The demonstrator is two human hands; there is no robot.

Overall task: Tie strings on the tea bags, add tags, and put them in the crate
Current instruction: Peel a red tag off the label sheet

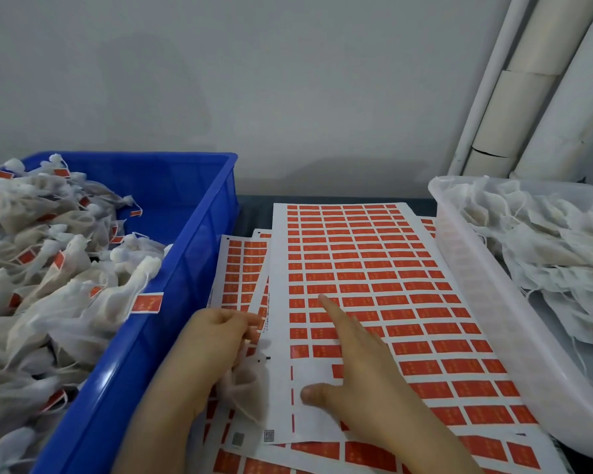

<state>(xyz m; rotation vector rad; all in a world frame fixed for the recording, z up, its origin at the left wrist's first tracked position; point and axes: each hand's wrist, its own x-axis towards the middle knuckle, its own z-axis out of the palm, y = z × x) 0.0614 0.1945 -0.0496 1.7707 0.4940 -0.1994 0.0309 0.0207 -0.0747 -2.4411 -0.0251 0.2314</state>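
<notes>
Tagging step: we reach for a red tag.
Our right hand (360, 371) has its fingers (324, 301) apart, index and thumb pressing the tag sheet (374, 268). At the sheet's left edge our left hand (216, 340) curls round a tea bag (245, 388). Next comes peeling one tag cleanly — the blue crate (192, 268) waits left of the sheet.

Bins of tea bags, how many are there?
2. The blue crate on the left holds tagged tea bags; the translucent white tub on the right holds untagged tea bags. None looks hidden.
</notes>
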